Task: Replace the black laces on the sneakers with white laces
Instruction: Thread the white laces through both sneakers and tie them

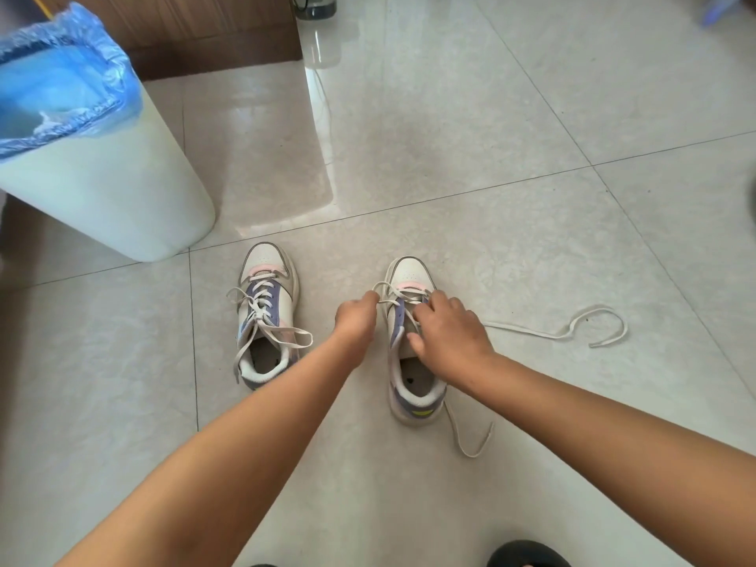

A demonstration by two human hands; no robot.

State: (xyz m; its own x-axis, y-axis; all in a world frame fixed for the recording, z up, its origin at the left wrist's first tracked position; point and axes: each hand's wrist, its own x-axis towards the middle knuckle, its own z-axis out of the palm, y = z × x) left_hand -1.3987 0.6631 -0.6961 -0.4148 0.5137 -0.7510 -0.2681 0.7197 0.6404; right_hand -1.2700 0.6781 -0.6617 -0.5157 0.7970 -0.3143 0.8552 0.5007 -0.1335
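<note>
Left hand [356, 317]: curled fingers pinched the white lace [384, 300] near the toe of the right-hand sneaker [411, 276].
Right hand [448, 337]: fingers bent over the tongue, apparently gripping lace.
Lace ends: trailed loose on the tiles at centre right.
Risk: uneven pulling could probably drag a free end through an eyelet.
Left-hand sneaker [266, 317]: already white-laced.
Bin [102, 186]: upper left, clear of the work.

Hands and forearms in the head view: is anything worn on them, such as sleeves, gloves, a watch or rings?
Nothing worn shows. The left hand and the right hand are bare, with no gloves, and no rings can be made out on the fingers in view. Both forearms are uncovered up to the frame's edge: no sleeves, no watch, no bracelet at either wrist.
</note>
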